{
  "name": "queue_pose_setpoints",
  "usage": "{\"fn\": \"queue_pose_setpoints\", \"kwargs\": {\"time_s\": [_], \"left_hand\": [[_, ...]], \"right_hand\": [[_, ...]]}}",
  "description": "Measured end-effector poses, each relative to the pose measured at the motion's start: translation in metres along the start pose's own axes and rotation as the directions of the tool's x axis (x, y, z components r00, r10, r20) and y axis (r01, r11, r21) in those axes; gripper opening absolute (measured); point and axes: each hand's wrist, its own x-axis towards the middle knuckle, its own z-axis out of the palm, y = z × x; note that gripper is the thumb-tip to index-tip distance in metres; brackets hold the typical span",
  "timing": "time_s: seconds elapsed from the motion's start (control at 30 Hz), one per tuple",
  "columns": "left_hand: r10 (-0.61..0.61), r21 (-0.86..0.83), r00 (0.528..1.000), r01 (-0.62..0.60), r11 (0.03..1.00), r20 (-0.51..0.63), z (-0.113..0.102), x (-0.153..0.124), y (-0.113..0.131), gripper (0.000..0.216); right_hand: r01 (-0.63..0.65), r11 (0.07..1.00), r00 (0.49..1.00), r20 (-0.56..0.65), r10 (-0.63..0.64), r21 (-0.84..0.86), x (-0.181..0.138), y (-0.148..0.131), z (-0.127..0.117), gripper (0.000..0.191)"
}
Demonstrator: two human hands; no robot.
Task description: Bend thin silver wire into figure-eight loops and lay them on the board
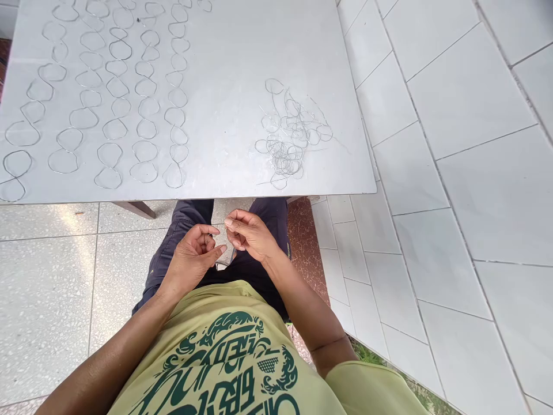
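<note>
My left hand (193,255) is over my lap, below the table's front edge. Its fingers are curled, but thumb and index tip stand apart, with nothing clearly visible between them. Close beside it, my right hand (250,235) has thumb and index pinched together; whatever they hold is too thin or too hidden to make out. On the table beyond lies a tangled pile of thin wire pieces (287,158), many of them looped. To the left, several thin wire figure-eights (109,166) lie in roughly lengthwise rows.
The pale grey table (233,115) ends just in front of my hands. A white tiled wall (432,190) runs along the right side. A table leg (136,208) shows under the front edge, above the speckled floor (47,288). My legs are under the table edge.
</note>
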Motion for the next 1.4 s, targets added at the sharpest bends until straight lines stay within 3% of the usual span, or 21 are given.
{"fn": "queue_pose_setpoints", "kwargs": {"time_s": [0.3,0.5,0.77,1.2,1.4], "left_hand": [[0.145,0.170,0.988,-0.133,0.976,-0.061,0.003,-0.001,-0.002,0.036],[0.249,0.461,0.963,-0.176,0.870,-0.101,0.004,-0.002,-0.007,0.027],[0.304,0.601,0.946,-0.179,0.779,-0.112,0.003,0.001,-0.010,0.022],[0.254,0.535,0.955,-0.137,0.834,-0.151,0.001,0.005,-0.022,0.013],[0.175,0.382,0.971,-0.103,0.918,-0.159,0.002,0.008,-0.020,0.016]], "right_hand": [[0.002,0.999,0.999,0.037,-0.003,0.035,0.000,-0.004,0.000,0.041],[-0.001,0.999,0.999,0.033,0.000,0.033,0.002,-0.005,0.003,0.042],[-0.026,0.999,1.000,0.016,0.026,0.020,0.004,-0.001,0.002,0.045],[-0.006,0.997,1.000,-0.019,0.005,-0.074,0.009,0.003,0.004,0.042],[0.034,0.994,0.998,-0.049,-0.040,-0.105,0.014,-0.001,0.009,0.042]]}}
